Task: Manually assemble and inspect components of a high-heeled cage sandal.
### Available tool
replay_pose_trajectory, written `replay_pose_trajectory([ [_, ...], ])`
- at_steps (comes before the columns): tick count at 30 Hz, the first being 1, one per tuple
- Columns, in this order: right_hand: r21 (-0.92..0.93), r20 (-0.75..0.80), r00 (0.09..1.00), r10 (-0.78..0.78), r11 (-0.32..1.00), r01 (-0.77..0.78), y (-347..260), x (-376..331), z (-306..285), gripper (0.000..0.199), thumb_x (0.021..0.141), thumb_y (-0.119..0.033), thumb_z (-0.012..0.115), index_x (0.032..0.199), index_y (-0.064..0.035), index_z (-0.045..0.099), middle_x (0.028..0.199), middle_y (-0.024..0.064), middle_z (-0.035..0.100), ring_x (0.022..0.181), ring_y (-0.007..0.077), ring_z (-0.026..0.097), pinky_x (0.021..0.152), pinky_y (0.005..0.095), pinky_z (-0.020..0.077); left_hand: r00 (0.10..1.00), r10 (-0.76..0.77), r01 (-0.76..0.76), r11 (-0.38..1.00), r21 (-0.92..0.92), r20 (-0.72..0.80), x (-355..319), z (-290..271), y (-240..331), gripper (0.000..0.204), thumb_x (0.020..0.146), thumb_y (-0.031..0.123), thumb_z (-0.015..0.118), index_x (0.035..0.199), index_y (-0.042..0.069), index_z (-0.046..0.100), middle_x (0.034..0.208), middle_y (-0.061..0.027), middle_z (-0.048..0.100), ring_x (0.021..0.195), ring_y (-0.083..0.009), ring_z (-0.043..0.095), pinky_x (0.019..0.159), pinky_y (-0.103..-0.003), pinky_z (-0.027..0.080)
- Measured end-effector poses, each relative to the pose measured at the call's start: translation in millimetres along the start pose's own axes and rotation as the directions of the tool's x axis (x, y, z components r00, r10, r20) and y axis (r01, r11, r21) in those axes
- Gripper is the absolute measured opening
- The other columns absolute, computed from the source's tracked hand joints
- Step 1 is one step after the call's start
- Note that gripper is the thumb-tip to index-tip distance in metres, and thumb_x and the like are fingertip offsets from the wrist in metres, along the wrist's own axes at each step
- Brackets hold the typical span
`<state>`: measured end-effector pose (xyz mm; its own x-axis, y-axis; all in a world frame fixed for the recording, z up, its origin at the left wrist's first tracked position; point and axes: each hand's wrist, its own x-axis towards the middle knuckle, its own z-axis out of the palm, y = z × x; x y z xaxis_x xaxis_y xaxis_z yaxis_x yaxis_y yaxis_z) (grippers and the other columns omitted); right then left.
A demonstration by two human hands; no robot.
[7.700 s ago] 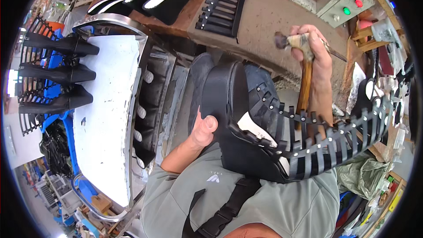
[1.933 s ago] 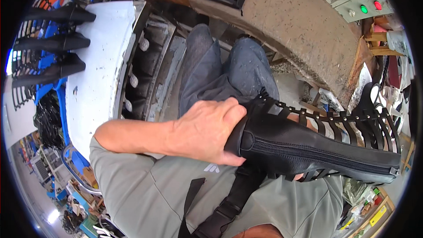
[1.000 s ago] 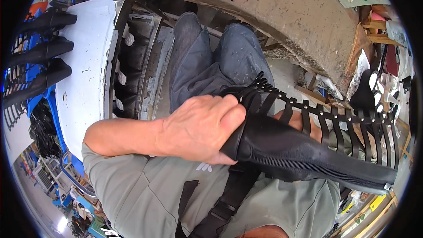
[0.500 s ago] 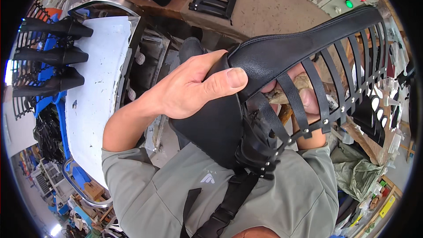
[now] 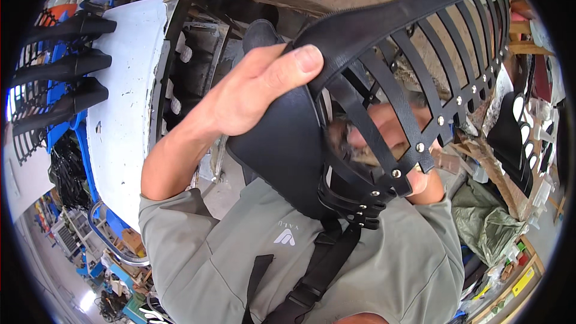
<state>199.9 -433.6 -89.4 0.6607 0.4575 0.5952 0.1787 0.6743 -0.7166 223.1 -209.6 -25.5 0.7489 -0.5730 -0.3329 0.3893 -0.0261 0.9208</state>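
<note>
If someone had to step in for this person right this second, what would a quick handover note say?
Left hand: gripping the black strappy leather boot upper from outside, thumb along its solid top edge.
Right hand: mostly hidden inside the upper, seen only through the riveted straps; what it holds cannot be told.
Things: the upper is raised in front of the chest, above the lap. More black pieces lie along the white bench to the left.
Done: straps are riveted along the edge, metal studs showing.
Left: cannot tell from this view; check the inside where the right hand is.
</note>
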Motion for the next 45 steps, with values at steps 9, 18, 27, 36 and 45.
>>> replay_pose_trajectory([
  [9, -0.180, -0.019, 0.993, 0.113, 0.977, -0.115, -1, -7, -5, 0.031, 0.075, -0.019, 0.068, 0.083, 0.0099, 0.061, 0.090, 0.0253, 0.064, 0.080, 0.0372, 0.065, 0.072, 0.0463, 0.0547, 0.987, -0.050, 0.054, 0.998, 0.021, -0.155, -2, -11, -35, 0.058, 0.096, 0.047, 0.044, 0.108, -0.008, 0.060, 0.097, -0.0081, 0.063, 0.090, -0.0112, 0.056, 0.078, -0.025, 0.044],
  [18, -0.148, -0.120, 0.983, 0.139, 0.977, -0.156, -7, -7, 2, 0.020, 0.070, -0.007, 0.065, 0.084, 0.0056, 0.058, 0.082, 0.0212, 0.065, 0.079, 0.0323, 0.066, 0.070, 0.0422, 0.0560, 0.975, -0.057, 0.038, 0.995, -0.088, -0.215, 1, 1, -24, 0.060, 0.096, 0.050, 0.043, 0.110, -0.005, 0.061, 0.098, -0.0087, 0.064, 0.091, -0.0122, 0.057, 0.080, -0.025, 0.045],
  [27, -0.338, -0.034, 0.997, 0.075, 0.937, -0.082, -4, -28, 26, 0.026, 0.076, -0.021, 0.068, 0.071, 0.0033, 0.060, 0.073, 0.0219, 0.065, 0.064, 0.0307, 0.066, 0.056, 0.0372, 0.0550, 0.952, -0.050, 0.020, 0.995, -0.103, -0.301, -6, -5, -41, 0.061, 0.094, 0.052, 0.044, 0.109, -0.005, 0.061, 0.096, -0.0081, 0.064, 0.089, -0.0118, 0.057, 0.078, -0.025, 0.044],
  [36, -0.388, 0.196, 0.967, 0.161, 0.918, -0.074, 3, 13, -5, 0.022, 0.075, -0.017, 0.066, 0.083, 0.0037, 0.063, 0.079, 0.0200, 0.066, 0.069, 0.0301, 0.066, 0.060, 0.0373, 0.0560, 0.985, 0.025, -0.025, 1.000, -0.002, -0.171, -14, -5, -26, 0.057, 0.096, 0.048, 0.043, 0.103, -0.005, 0.062, 0.091, -0.0061, 0.064, 0.085, -0.0107, 0.056, 0.075, -0.025, 0.044],
  [45, -0.172, -0.339, 0.922, 0.187, 0.951, -0.256, 0, 17, -12, 0.049, 0.084, -0.038, 0.067, 0.100, 0.0079, 0.060, 0.096, 0.0249, 0.064, 0.078, 0.0272, 0.064, 0.065, 0.0304, 0.0535, 0.998, 0.043, -0.037, 0.988, 0.151, -0.035, -2, -7, -9, 0.058, 0.096, 0.049, 0.043, 0.112, -0.006, 0.056, 0.099, -0.0059, 0.061, 0.090, -0.0096, 0.052, 0.078, -0.025, 0.042],
])
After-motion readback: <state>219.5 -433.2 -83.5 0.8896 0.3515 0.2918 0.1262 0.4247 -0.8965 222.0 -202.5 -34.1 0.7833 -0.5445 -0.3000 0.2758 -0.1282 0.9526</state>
